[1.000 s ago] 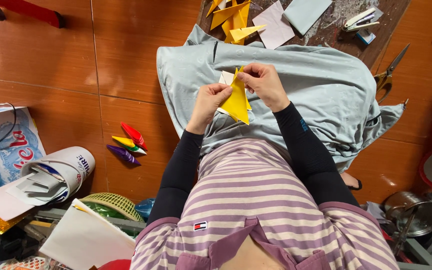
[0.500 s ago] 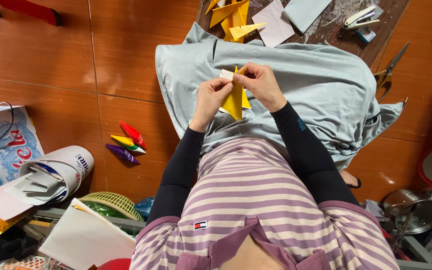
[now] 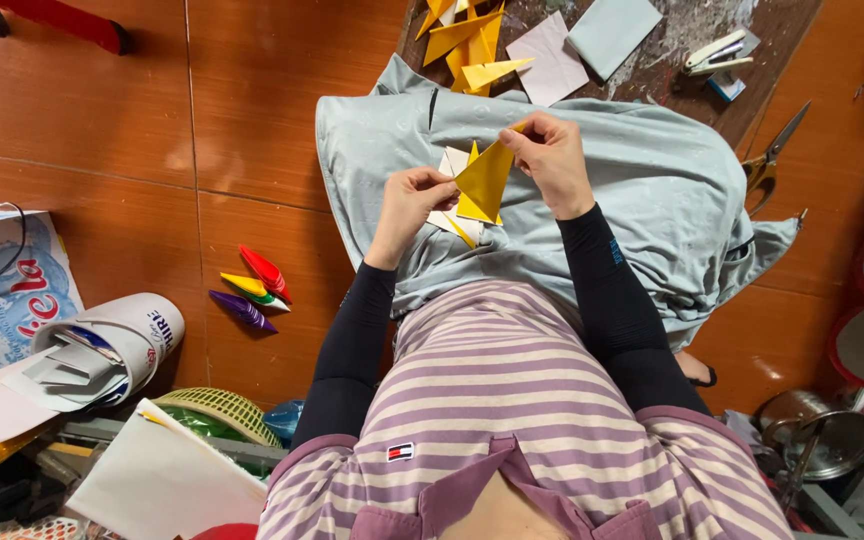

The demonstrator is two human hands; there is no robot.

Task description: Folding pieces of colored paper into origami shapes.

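My left hand (image 3: 414, 196) and my right hand (image 3: 553, 157) both pinch a yellow folded paper piece (image 3: 482, 180) held over a pale grey-blue cloth (image 3: 642, 190) spread on my lap. The paper is folded into a pointed shape, white on its back side. My right hand grips its upper corner, my left hand its lower left edge. Both forearms wear dark sleeves.
Several yellow folded papers (image 3: 467, 45), white sheets (image 3: 552, 60) and a stapler (image 3: 714, 55) lie on a dark board ahead. Scissors (image 3: 772, 155) rest at right. Small coloured folded pieces (image 3: 252, 285) lie on the orange tiled floor at left, near a paper roll (image 3: 112, 345).
The yellow paper has been turned and opened out wider between my hands, and my right hand has lifted to its upper corner.
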